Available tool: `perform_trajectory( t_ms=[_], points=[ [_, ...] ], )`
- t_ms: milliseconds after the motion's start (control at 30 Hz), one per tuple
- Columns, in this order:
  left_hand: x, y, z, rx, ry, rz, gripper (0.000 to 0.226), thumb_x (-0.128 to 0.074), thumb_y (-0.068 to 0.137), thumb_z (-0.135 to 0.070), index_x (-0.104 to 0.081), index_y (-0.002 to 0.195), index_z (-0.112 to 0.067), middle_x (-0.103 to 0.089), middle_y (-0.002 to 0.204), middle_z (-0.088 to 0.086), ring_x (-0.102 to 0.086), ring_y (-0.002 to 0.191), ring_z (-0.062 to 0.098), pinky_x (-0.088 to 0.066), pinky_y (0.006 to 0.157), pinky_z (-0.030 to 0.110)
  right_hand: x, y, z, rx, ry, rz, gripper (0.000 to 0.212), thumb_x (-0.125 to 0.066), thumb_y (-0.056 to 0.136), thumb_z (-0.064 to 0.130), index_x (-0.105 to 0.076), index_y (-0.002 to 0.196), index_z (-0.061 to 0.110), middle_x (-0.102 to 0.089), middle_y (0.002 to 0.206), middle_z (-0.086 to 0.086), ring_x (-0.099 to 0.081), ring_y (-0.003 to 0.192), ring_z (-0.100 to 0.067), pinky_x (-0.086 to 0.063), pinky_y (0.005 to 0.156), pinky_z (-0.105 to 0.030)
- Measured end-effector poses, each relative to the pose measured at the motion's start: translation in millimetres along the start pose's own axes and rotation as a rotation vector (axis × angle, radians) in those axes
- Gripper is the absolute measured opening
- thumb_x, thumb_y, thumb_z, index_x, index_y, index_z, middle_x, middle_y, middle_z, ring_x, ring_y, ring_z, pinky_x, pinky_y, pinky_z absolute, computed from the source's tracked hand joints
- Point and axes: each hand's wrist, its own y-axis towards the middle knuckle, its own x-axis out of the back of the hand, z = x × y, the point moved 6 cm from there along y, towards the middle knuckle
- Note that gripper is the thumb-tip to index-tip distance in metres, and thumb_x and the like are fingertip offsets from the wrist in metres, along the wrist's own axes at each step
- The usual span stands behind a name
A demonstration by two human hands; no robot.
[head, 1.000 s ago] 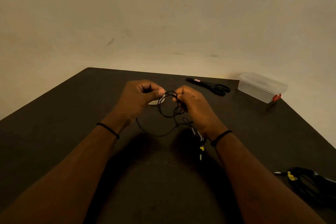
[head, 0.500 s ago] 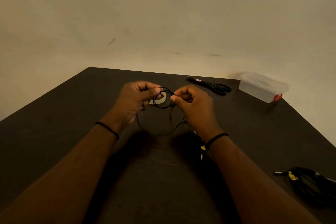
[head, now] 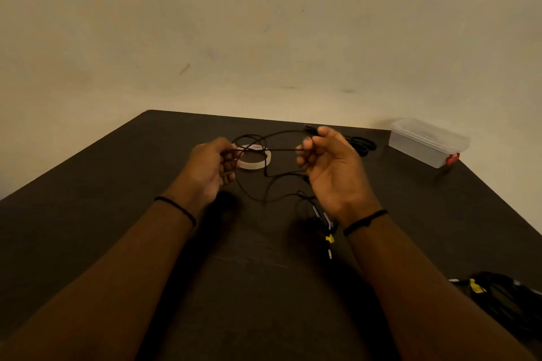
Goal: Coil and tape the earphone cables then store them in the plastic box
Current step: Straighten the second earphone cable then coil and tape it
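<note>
Head view, both hands raised over the dark worktop (head: 117,214), set further apart than 0.5 s ago, when they were nearly touching. Left hand (head: 209,170): fingers curled, pinching a small loop of the black earphone cable (head: 281,149). Right hand (head: 331,164): now palm-up and shifted to the right; thumb and fingers pinch the cable, which runs stretched between the two hands in two strands. Half a second ago the loop between the hands was short and tight; now it is drawn out wide.

Slack cable hangs below the hands in a curve and trails to the plug end (head: 324,223), which lies on the worktop just beside the right wrist, with a yellow tag on it; that end has not moved.

Tape roll (head: 255,157): flat on the worktop behind the left hand, more exposed than before. Scissors (head: 362,145): on the worktop behind the right hand, partly hidden by it. Plastic box (head: 428,142): lid on, red latch, at the far right corner of the worktop, well apart from the hands. A second bundle of black cable (head: 504,299) lies at the near right edge. Black band on each wrist.
</note>
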Motion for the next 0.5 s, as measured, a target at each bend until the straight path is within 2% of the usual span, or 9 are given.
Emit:
perform_trajectory(
  t_ms=[33, 67, 133, 167, 200, 267, 333, 433, 500],
  points=[
    [-2, 0, 2, 0.026, -0.061, 0.025, 0.017, -0.047, 0.091, -0.015, -0.061, 0.083, -0.01, -0.062, 0.075, 0.003, -0.058, 0.066, 0.013, -0.044, 0.063, 0.031, -1, -2, -1, -0.075, -0.061, 0.029, 0.011, -0.049, 0.096, 0.017, -0.057, 0.102, 0.012, -0.053, 0.062, -0.001, -0.056, 0.065, -0.015, -0.044, 0.069, -0.031],
    [-5, 0, 4, 0.039, -0.108, 0.05, 0.018, -0.045, 0.091, -0.014, -0.059, 0.081, -0.011, -0.06, 0.073, 0.003, -0.056, 0.065, 0.013, -0.044, 0.063, 0.031, 2, -2, -6, -0.137, -0.289, 0.059, 0.02, -0.051, 0.096, 0.027, -0.061, 0.103, 0.011, -0.048, 0.056, 0.001, -0.053, 0.06, -0.013, -0.043, 0.068, -0.031],
    [-8, 1, 6, 0.055, -0.166, 0.059, 0.018, -0.042, 0.09, -0.014, -0.054, 0.076, -0.013, -0.055, 0.07, 0.002, -0.053, 0.063, 0.014, -0.043, 0.062, 0.032, -1, -4, -14, -0.139, -0.73, 0.148, 0.027, -0.058, 0.094, 0.04, -0.07, 0.088, 0.017, -0.045, 0.049, 0.005, -0.045, 0.053, -0.011, -0.039, 0.065, -0.028],
    [-7, 3, 7, 0.073, -0.19, 0.048, 0.017, -0.042, 0.088, -0.014, -0.052, 0.075, -0.014, -0.053, 0.069, 0.001, -0.051, 0.061, 0.013, -0.043, 0.061, 0.032, -6, -4, -13, -0.106, -0.75, 0.171, 0.028, -0.061, 0.09, 0.043, -0.07, 0.077, 0.02, -0.047, 0.05, 0.006, -0.043, 0.054, -0.011, -0.038, 0.066, -0.029],
    [-5, 4, 8, 0.098, -0.214, 0.036, 0.015, -0.042, 0.087, -0.014, -0.051, 0.076, -0.014, -0.051, 0.068, 0.0, -0.05, 0.059, 0.012, -0.042, 0.061, 0.031, -8, -4, -11, -0.056, -0.624, 0.181, 0.027, -0.066, 0.086, 0.043, -0.069, 0.069, 0.022, -0.05, 0.053, 0.005, -0.047, 0.059, -0.012, -0.04, 0.069, -0.03],
    [-3, 5, 11, 0.147, -0.244, 0.042, 0.012, -0.041, 0.087, -0.015, -0.049, 0.077, -0.015, -0.049, 0.067, 0.0, -0.047, 0.056, 0.011, -0.042, 0.059, 0.03, -10, -4, 2, 0.007, -0.13, 0.206, 0.027, -0.075, 0.074, 0.043, -0.065, 0.064, 0.02, -0.055, 0.06, 0.002, -0.058, 0.074, -0.018, -0.047, 0.079, -0.035],
    [-9, 3, 12, 0.167, -0.269, 0.095, 0.013, -0.04, 0.086, -0.015, -0.048, 0.076, -0.015, -0.047, 0.065, -0.001, -0.045, 0.055, 0.01, -0.041, 0.057, 0.028, -14, -3, 9, -0.004, 0.132, 0.308, 0.035, -0.074, 0.074, 0.048, -0.066, 0.072, 0.014, -0.051, 0.051, 0.002, -0.06, 0.068, -0.019, -0.05, 0.08, -0.036],
    [-21, -1, 13, 0.164, -0.275, 0.145, 0.018, -0.037, 0.087, -0.013, -0.045, 0.071, -0.018, -0.043, 0.058, -0.005, -0.04, 0.052, 0.009, -0.037, 0.057, 0.027, -23, -10, 1, -0.101, -0.053, 0.408, 0.049, -0.051, 0.091, 0.046, -0.068, 0.115, 0.006, -0.035, 0.037, 0.006, -0.041, 0.041, -0.01, -0.044, 0.07, -0.032],
    [-19, 2, 15, 0.17, -0.263, 0.119, 0.019, -0.037, 0.086, -0.012, -0.044, 0.069, -0.018, -0.041, 0.058, -0.005, -0.039, 0.05, 0.009, -0.037, 0.057, 0.027, -27, -14, 4, -0.045, -0.059, 0.467, 0.039, -0.057, 0.092, 0.035, -0.067, 0.121, 0.01, -0.041, 0.041, 0.007, -0.043, 0.044, -0.009, -0.044, 0.072, -0.033]
  ],
)
